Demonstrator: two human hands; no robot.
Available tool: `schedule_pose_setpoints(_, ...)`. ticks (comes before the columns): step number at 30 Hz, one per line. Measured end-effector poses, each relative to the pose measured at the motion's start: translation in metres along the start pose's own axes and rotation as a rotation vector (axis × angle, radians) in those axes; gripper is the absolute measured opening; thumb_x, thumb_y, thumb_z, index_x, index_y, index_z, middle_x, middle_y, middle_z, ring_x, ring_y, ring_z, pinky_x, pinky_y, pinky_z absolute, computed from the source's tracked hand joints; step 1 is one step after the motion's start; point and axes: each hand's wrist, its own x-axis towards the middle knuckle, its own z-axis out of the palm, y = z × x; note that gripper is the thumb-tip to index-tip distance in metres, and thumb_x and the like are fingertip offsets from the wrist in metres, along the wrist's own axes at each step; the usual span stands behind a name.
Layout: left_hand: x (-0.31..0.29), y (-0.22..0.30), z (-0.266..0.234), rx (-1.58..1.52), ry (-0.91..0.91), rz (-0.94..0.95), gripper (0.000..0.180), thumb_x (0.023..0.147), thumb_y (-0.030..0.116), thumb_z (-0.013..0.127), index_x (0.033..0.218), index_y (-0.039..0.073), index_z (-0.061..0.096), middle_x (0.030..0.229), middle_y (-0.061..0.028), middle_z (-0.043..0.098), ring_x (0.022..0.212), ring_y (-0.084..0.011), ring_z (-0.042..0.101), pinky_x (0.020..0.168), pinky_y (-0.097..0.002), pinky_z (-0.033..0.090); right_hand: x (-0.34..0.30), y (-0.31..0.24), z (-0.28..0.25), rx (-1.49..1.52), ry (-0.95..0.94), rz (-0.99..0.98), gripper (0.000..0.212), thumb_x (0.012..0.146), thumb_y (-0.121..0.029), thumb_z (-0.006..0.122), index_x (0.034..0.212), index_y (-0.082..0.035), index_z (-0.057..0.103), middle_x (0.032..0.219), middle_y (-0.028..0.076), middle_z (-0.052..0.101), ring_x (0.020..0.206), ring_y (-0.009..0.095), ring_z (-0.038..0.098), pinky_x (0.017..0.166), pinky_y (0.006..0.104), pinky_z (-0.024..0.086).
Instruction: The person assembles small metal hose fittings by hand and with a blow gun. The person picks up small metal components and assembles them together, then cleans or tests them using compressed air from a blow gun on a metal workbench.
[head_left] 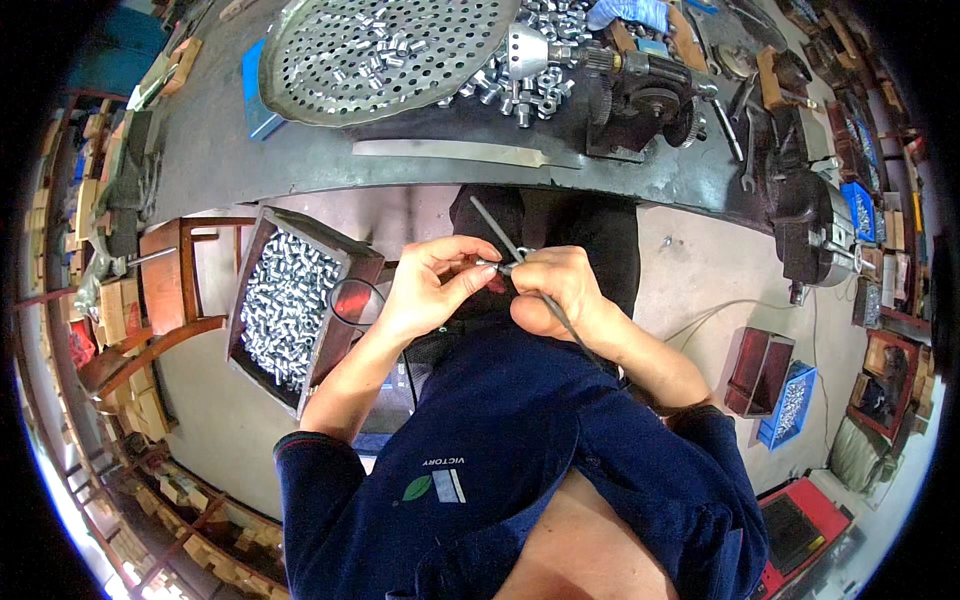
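Note:
In front of my lap my two hands meet. My left hand (437, 281) pinches a small silver metal fitting (488, 264) between thumb and fingertips. Close against it, my right hand (556, 284) is closed around a slim grey rod (493, 222), which slants up and left past the fitting. Which kind of tool the rod is I cannot make out. A thin dark length runs below the right hand toward my forearm; whether it belongs to the rod I cannot tell. The right fingers hide part of the fitting.
Left of me stands a wooden box (345, 252) full of silver fittings. On the bench (215, 150) ahead are a round perforated tray (300, 60), loose fittings, a long flat file (450, 152) and a geared machine (655, 95). At right are a red-brown bin (757, 372) and blue bin (782, 425).

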Motion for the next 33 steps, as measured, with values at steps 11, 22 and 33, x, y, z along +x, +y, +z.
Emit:
schedule_pose_setpoints(11, 0.007, -0.001, -0.018, 0.151, 0.079, 0.014, 0.023, 0.08, -0.002, 0.062, 0.101, -0.005, 0.055, 0.089, -0.0084, 0.06, 0.077, -0.0151, 0.061, 0.07, -0.0272, 0.051, -0.013, 0.01, -0.01, 0.215, 0.117, 0.229, 0.055, 0.076, -0.05, 0.057, 0.054, -0.004, 0.035, 0.05, 0.008, 0.031, 0.042, 0.019, 0.035, 0.041, 0.0317, 0.026)
schedule_pose_setpoints(22, 0.018, -0.006, -0.033, 0.863, 0.285, 0.294, 0.021, 0.061, -0.005, 0.064, 0.08, 0.001, 0.06, 0.063, -0.0039, 0.048, 0.048, -0.0097, 0.045, 0.045, -0.0224, 0.037, -0.007, -0.028, -0.022, 0.314, 0.017, 0.055, 0.039, 0.069, -0.03, 0.059, 0.053, -0.005, 0.033, 0.049, 0.006, 0.029, 0.04, 0.021, 0.034, 0.041, 0.0336, 0.024)
schedule_pose_setpoints(33, 0.02, -0.004, -0.018, 1.064, 0.126, 0.524, 0.028, 0.056, 0.004, 0.067, 0.084, 0.008, 0.059, 0.068, -0.0064, 0.05, 0.055, -0.0263, 0.055, 0.048, -0.0366, 0.043, 0.013, 0.008, 0.016, 0.203, -0.007, 0.052, 0.046, 0.076, -0.04, 0.056, 0.057, -0.004, 0.036, 0.052, 0.011, 0.034, 0.045, 0.028, 0.04, 0.044, 0.0354, 0.03)
